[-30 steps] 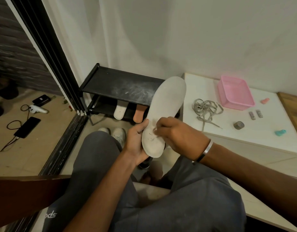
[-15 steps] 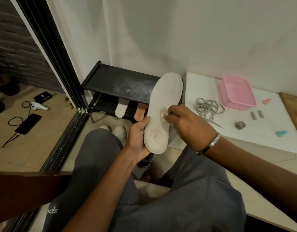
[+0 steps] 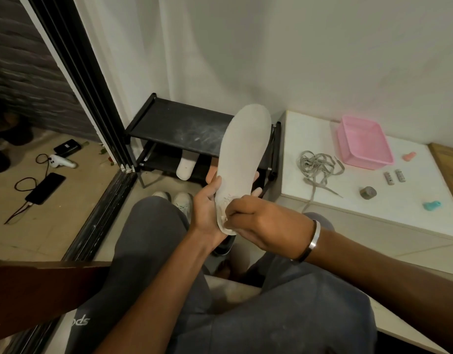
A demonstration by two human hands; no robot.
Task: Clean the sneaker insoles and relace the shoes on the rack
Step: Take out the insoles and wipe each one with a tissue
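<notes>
White insole [image 3: 243,154] upright in left hand [image 3: 207,208]; right hand [image 3: 261,221] pinches cloth [image 3: 224,221] at heel.

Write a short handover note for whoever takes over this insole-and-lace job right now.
Left hand grips the white insole by its heel end, toe up. Right hand pinches a small wipe against the heel.
Two more insoles lean on the black rack's lower shelf. Sneakers stand on the floor by the knee. Loose laces lie on the white platform beside the pink tub.
Done: laces out, insoles out.
Left: finish wiping, refit insoles, relace, put shoes on the rack.
</notes>
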